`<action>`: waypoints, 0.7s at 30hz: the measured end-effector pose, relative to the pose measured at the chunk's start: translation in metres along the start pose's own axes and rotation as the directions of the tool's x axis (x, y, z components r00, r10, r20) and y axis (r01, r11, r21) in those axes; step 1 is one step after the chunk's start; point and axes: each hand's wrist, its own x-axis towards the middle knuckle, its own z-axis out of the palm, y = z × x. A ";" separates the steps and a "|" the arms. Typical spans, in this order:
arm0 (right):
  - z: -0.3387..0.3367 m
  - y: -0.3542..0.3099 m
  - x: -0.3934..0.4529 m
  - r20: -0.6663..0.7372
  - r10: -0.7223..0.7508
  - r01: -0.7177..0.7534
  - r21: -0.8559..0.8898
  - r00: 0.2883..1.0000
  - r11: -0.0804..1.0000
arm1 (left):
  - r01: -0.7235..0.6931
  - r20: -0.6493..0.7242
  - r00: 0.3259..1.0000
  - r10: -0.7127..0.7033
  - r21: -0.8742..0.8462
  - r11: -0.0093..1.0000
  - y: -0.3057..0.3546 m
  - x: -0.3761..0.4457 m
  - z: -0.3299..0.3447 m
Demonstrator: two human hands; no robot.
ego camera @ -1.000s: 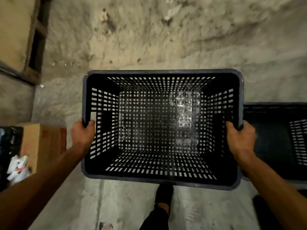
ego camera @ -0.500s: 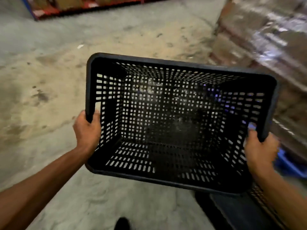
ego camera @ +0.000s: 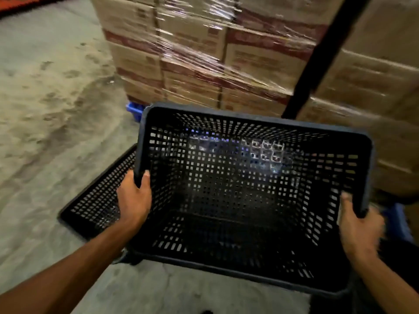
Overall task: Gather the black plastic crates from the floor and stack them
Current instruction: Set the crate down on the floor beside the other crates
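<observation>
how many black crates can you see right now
2. One crate is held up by the left hand and right hand; another crate sits on the floor, lower left. More may hide behind the held one.

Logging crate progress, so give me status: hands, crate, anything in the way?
Left hand and right hand both grip the carried crate by its rim. Second crate lies on floor beneath. Wrapped boxes close ahead.
</observation>
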 end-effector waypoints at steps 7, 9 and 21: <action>-0.003 0.103 0.021 -0.112 0.293 -0.293 0.024 0.949 0.956 | -0.093 0.161 0.985 0.066 0.166 0.982 -0.008 -0.017 0.098; 0.002 0.129 0.031 -0.124 0.295 -0.303 -0.045 0.947 0.952 | -0.115 0.239 0.969 0.065 0.205 0.972 -0.018 -0.018 0.119; 0.038 0.162 0.081 -0.043 0.299 -0.294 -0.354 0.953 0.888 | -0.241 0.441 0.896 0.054 0.379 0.894 -0.031 0.017 0.172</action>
